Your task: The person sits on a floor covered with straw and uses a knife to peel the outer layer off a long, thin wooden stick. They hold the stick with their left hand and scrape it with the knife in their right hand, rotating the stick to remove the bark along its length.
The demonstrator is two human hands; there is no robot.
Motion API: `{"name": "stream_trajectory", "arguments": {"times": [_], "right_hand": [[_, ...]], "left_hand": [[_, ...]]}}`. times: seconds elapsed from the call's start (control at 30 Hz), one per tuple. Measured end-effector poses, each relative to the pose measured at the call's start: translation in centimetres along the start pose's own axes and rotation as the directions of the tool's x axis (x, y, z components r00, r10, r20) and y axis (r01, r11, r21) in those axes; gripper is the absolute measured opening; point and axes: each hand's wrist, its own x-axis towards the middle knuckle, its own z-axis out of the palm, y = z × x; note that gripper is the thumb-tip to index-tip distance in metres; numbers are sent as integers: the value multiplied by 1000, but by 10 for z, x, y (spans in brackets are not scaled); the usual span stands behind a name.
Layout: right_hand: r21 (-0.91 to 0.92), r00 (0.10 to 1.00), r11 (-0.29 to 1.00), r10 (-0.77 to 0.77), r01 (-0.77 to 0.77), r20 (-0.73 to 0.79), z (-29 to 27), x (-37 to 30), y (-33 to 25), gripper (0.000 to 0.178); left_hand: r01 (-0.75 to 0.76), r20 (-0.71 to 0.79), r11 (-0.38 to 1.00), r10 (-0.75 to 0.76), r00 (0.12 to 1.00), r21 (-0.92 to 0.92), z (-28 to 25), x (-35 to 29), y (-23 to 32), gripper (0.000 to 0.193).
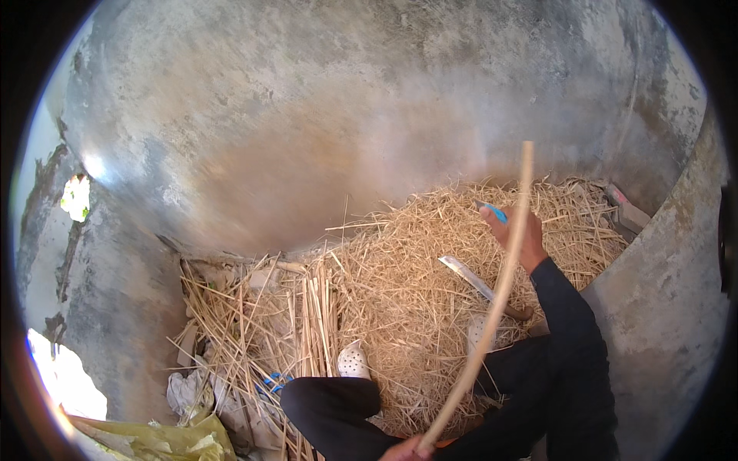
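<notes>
A long, pale, slightly bowed cane or bamboo strip [503, 284] rises from the lower edge toward the wall. My left hand [407, 450] is closed round its lower end. My right hand [529, 244], at the end of a dark sleeve, grips a small blue tool [493, 213] with a dark tip; its exact kind is too small to tell. The strip crosses in front of this hand, and I cannot tell whether they touch. Below the right hand, a long-bladed knife [470, 278] with a brown wooden handle lies on the heap of shavings [407, 307].
A bundle of split sticks [317, 315] and scattered sticks [231, 330] lie left. My knees are bent, with white perforated shoes [354, 359] among the shavings. Something blue [275, 381] and a yellowish sack [165, 439] sit lower left. Concrete walls [307, 115] enclose the spot.
</notes>
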Motion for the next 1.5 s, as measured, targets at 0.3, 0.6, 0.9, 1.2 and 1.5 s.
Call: {"name": "stream_trajectory", "arguments": {"times": [0.3,0.6,0.9,1.2,1.5], "right_hand": [[223,764,762,-638,608,93,2,-99,-93,66],[73,800,797,-597,600,-58,27,-79,-80,74],[7,732,738,-667,674,-141,18,-63,-75,75],[-101,928,935,-350,339,-125,30,-12,-8,78],[-32,997,999,5,-7,-72,1,15,26,78]], "left_hand": [[-234,0,937,242,970,258,54,14,111,29],[-212,-4,961,216,976,177,69,8,94,26],[-171,-67,964,188,980,203,76,6,90,17],[-204,38,955,201,979,215,71,-3,52,17],[-80,-14,976,84,996,203,71,-5,56,17]]}}
